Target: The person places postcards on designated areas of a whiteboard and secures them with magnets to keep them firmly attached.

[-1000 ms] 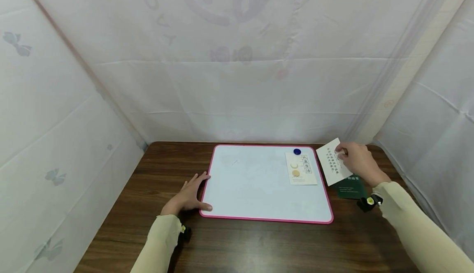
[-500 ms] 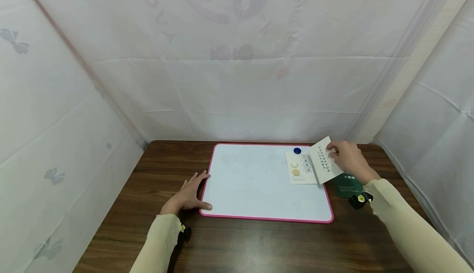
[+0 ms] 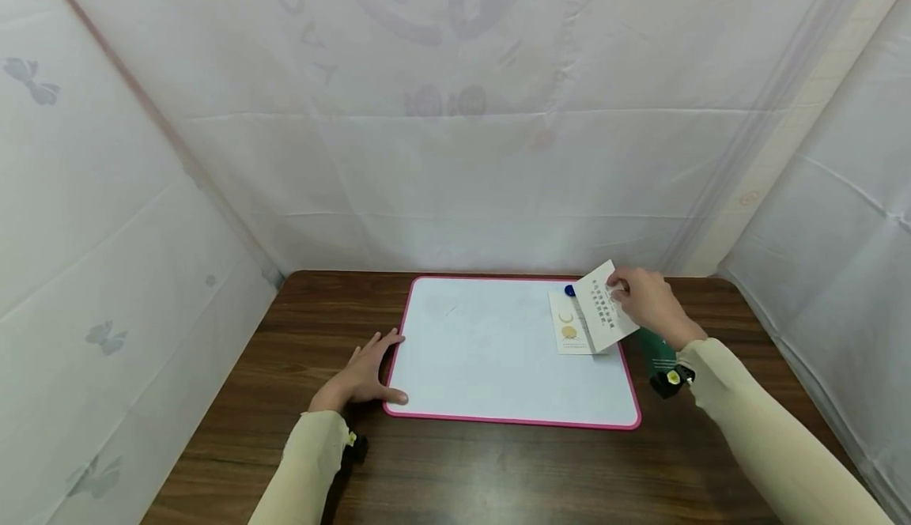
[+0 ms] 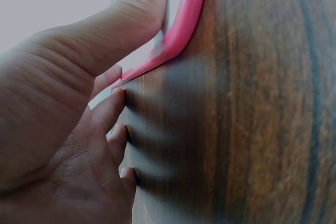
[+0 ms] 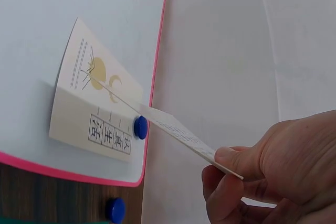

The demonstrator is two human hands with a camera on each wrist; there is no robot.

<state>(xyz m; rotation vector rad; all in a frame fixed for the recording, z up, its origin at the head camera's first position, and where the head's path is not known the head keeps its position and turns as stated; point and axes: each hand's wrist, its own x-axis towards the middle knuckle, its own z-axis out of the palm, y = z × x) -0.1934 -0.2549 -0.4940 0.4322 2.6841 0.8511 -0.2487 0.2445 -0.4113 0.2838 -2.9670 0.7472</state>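
Note:
A whiteboard with a pink frame lies on the table. My left hand spreads along its left edge, thumb on the near corner and fingertips at the rim. In my right hand a white card with printed characters is pinched between thumb and fingers, tilted over the board's right side. Beneath it, a cream card with a yellow moon drawing lies on the board, partly covered in the head view. A blue round magnet sits at the top of that cream card.
On the wooden table, a green card lies right of the board, partly hidden by the right forearm. Another blue magnet is beside the board's edge. White cloth walls stand behind and on both sides.
My right hand has carried the white card leftward from above the green card to over the board, where it now overlaps the cream card and part of the magnet. The left hand stays put.

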